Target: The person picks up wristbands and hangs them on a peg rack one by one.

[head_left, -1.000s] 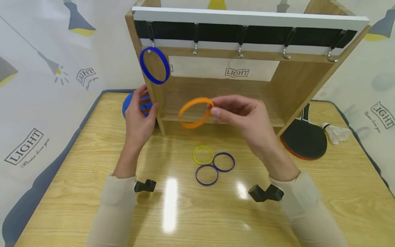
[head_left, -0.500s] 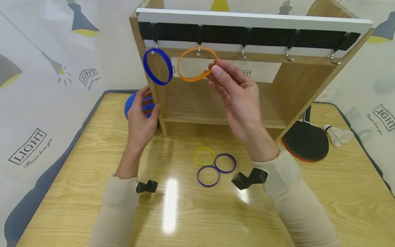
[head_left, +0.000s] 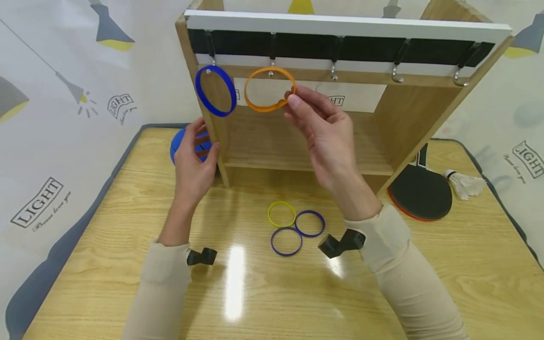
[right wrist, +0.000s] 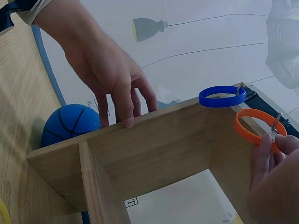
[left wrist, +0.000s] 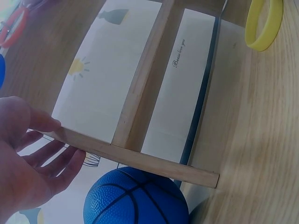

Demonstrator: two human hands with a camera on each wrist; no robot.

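My right hand pinches an orange silicone wristband between thumb and fingers. The band is up at the second hook from the left, whose tip shows inside the loop. From the leftmost hook hangs a blue wristband. My left hand holds the left side panel of the wooden shelf, thumb at its near edge and fingers along the outer face. On the table below lie a yellow wristband and two dark blue wristbands, close together.
A blue ball with basketball lines sits outside the left panel. To the shelf's right lie a black table tennis bat and a shuttlecock. Several more hooks line the rail to the right.
My right hand has lifted the orange wristband from in front of the shelf up to the second hook. Over the last half second it barely shifts. The left hand keeps its place on the panel.
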